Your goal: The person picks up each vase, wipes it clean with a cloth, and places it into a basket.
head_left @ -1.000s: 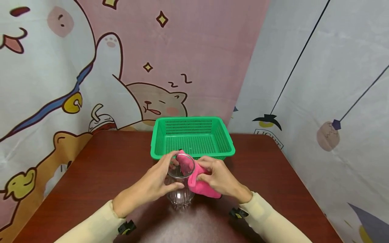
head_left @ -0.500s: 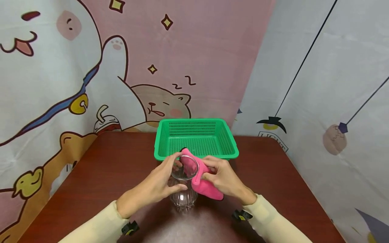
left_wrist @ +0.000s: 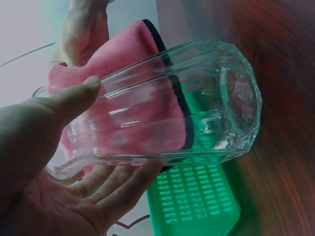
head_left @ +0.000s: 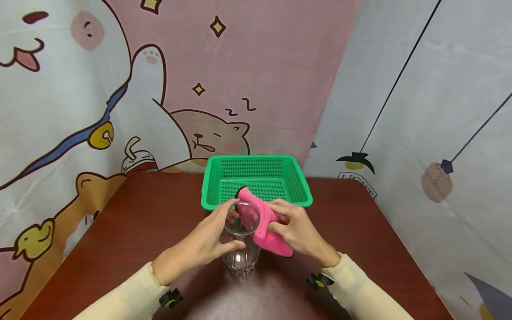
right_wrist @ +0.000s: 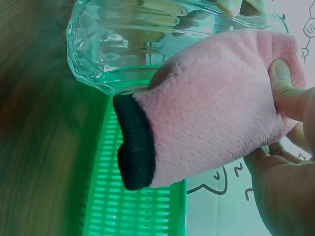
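A clear glass vase [head_left: 240, 258] with a flared rim and ribbed sides stands between the hands at the middle of the table. My left hand [head_left: 202, 242] grips it near the neck, thumb in front and fingers round the far side. A pink cloth [head_left: 276, 242] with a black edge is pinched between the thumb and fingers of my right hand [head_left: 298, 229]. The cloth lies along the vase's right and far side, and its pink shows through the glass. In the left wrist view, the vase's faceted base [left_wrist: 241, 108] points away from my palm.
Behind the hands, a green perforated plastic basket [head_left: 256, 158] sits at the back of the dark red-brown table [head_left: 140, 226]. A cartoon-printed curtain [head_left: 280, 89] hangs beyond the table.
The right hand has shifted the cloth slightly upward, so its black-edged corner stands higher beyond the vase's rim. The left hand keeps its grip, and the view has shifted slightly.
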{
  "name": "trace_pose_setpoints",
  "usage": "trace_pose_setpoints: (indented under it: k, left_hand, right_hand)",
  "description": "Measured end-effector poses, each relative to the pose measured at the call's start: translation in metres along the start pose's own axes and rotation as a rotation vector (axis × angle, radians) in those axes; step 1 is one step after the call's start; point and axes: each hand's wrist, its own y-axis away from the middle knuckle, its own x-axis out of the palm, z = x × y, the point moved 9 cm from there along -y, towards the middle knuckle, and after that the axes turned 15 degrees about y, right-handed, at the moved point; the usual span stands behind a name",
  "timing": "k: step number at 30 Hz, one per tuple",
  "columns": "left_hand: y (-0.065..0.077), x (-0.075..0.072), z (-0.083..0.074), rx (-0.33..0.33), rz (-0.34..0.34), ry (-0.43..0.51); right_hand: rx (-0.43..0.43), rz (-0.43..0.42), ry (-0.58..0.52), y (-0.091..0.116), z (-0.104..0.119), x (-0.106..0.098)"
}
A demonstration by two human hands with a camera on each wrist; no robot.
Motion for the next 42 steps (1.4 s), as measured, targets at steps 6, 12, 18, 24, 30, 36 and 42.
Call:
trace_pose_setpoints:
  k: [6, 12, 18, 24, 30, 36, 42]
  left_hand:
    - [0.0, 0.0, 0.0, 0.004, 0.005, 0.002]
    - [0.0, 0.0, 0.001, 0.004, 0.005, 0.007]
    - [0.0, 0.001, 0.001, 0.0, 0.006, 0.013]
    - [0.001, 0.0, -0.001, 0.003, 0.007, 0.013]
    - [0.0, 0.0, -0.003, 0.017, 0.004, 0.007]
    - [0.0, -0.001, -0.002, 0.014, 0.0, 0.008]
    - [0.0, 0.0, -0.001, 0.0, 0.001, -0.002]
  right_hand:
    - [-0.004, 0.046, 0.04, 0.0, 0.001, 0.002]
    - [-0.018, 0.104, 0.095, 0.003, -0.018, 0.011]
    - [-0.038, 0.125, 0.13, 0.004, -0.028, 0.015]
    - [-0.052, 0.123, 0.131, 0.004, -0.025, 0.016]
    - [-0.06, 0.097, 0.116, 0.002, -0.007, 0.013]
    - [-0.067, 0.1, 0.133, 0.0, 0.003, 0.011]
    - [-0.081, 0.123, 0.185, 0.004, -0.016, 0.021]
